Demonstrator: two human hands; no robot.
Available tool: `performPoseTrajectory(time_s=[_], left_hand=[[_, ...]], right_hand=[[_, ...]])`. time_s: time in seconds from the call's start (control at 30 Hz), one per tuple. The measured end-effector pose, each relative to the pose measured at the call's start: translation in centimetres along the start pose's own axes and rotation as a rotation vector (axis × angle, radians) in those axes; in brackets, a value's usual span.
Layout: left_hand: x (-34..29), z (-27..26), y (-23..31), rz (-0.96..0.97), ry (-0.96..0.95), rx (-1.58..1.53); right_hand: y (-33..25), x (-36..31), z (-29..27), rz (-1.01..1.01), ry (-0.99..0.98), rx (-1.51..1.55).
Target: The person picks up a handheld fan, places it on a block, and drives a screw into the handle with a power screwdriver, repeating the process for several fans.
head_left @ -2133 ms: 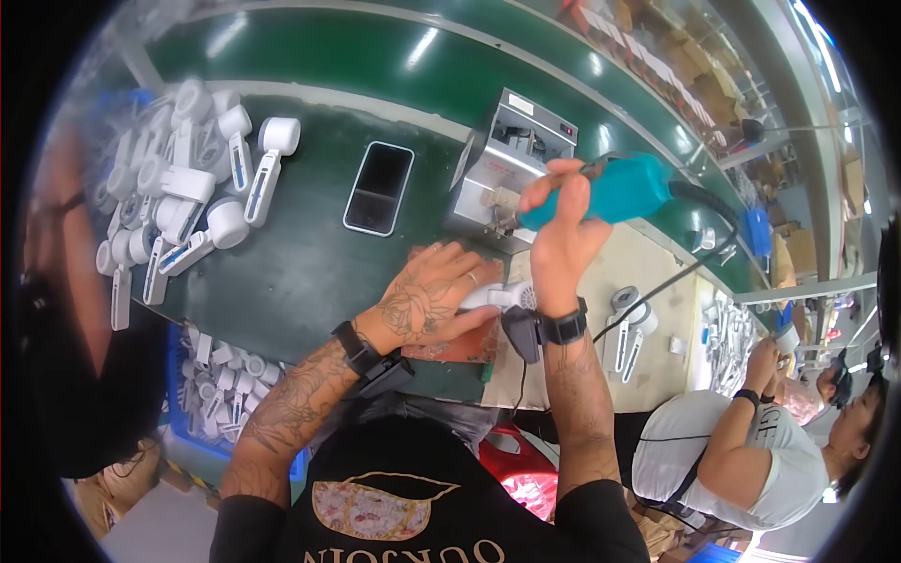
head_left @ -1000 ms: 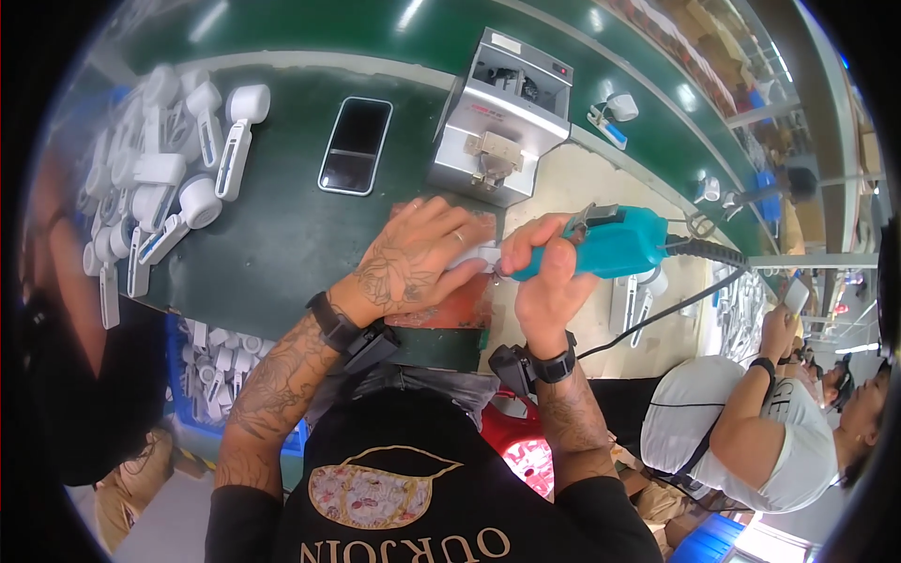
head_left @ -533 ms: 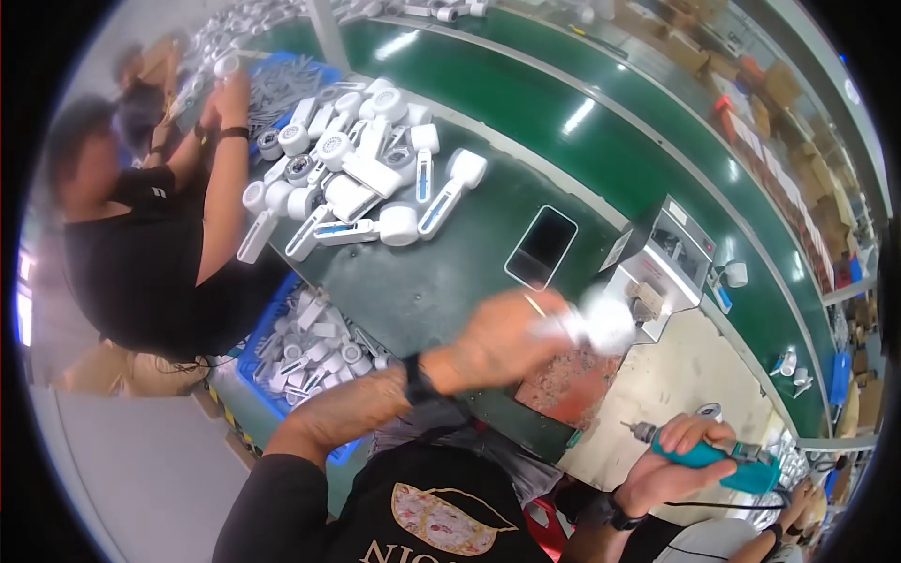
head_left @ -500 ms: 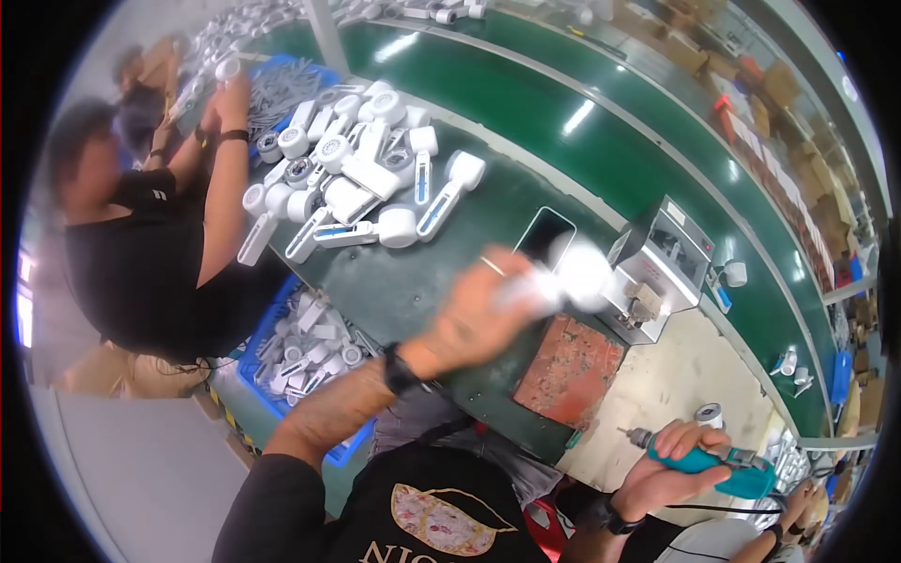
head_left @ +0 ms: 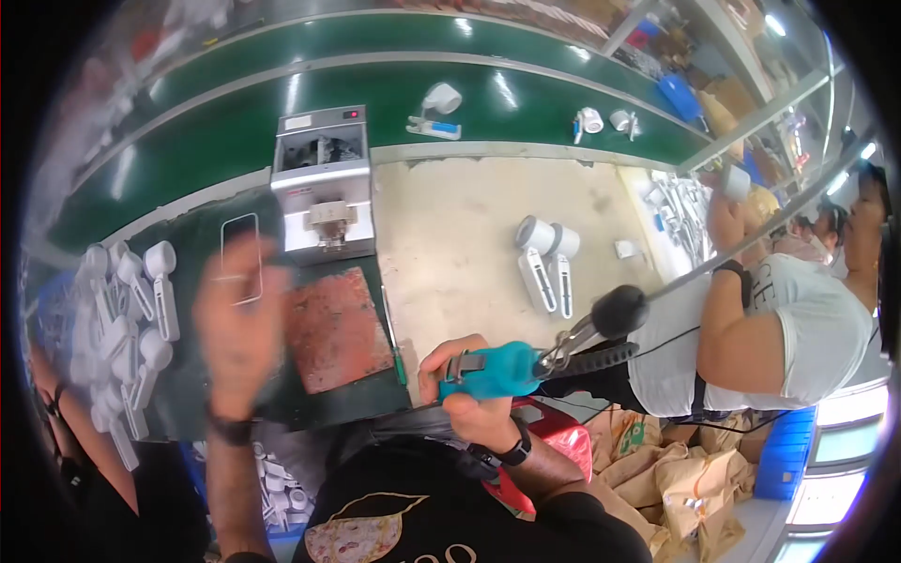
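My right hand [head_left: 469,403] is wrapped around a teal power screwdriver [head_left: 497,372], held level above the table's near edge. A coiled black cord hangs at the tool's right end; its tip is hidden. My left hand [head_left: 242,324] is smeared by motion over the dark green table, beside a red mottled pad [head_left: 338,330] and overlapping a phone [head_left: 242,235]. Its fingers cannot be made out, and no white unit shows in it. Two white handheld units [head_left: 537,267] with round heads lie side by side on the beige board [head_left: 441,244], right of the pad.
A metal screw feeder [head_left: 324,188] stands behind the pad. White units [head_left: 122,319] are heaped at the left. A green-handled screwdriver [head_left: 398,361] lies along the pad's right side. Behind runs a green conveyor [head_left: 507,89] carrying several units. A person in white [head_left: 779,328] sits at the right.
My view has turned right. The white unit that was in my left hand no longer shows there, and that hand is now near the phone. My right hand still grips the power screwdriver.
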State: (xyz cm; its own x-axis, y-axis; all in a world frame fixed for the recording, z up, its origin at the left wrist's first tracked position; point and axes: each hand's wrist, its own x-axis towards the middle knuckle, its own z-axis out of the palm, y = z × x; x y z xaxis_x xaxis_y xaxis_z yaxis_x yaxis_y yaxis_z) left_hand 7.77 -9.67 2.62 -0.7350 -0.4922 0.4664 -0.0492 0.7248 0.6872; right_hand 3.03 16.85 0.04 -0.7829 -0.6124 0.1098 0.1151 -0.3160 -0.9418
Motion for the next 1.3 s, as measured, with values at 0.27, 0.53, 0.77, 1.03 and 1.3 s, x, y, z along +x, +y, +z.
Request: performPoseTrajectory(time_s=[0.27,0.53,0.77,1.03,1.3], left_hand=[[0.4,25.8,10.0,0.131,-0.604,-0.073],[0.6,26.7,8.8,-0.105,-0.698,-0.079],[-0.9,15.2,5.1,0.228,-0.390,-0.286],[-2.6,6.6,-0.7,0.255,-0.377,-0.191],[-4.0,5.1,-4.1,0.326,-0.324,-0.006]], right_hand=[[-1.1,-4.1,-2.4,-0.087,0.098,-0.072],[-1.1,-3.8,-4.2,-0.166,0.163,-0.200],[1.7,1.3,-6.1,-0.257,0.348,-0.335],[1.5,5.6,-2.9,-0.201,0.250,-0.366],[0.6,13.9,4.6,-0.371,0.116,-0.122]])
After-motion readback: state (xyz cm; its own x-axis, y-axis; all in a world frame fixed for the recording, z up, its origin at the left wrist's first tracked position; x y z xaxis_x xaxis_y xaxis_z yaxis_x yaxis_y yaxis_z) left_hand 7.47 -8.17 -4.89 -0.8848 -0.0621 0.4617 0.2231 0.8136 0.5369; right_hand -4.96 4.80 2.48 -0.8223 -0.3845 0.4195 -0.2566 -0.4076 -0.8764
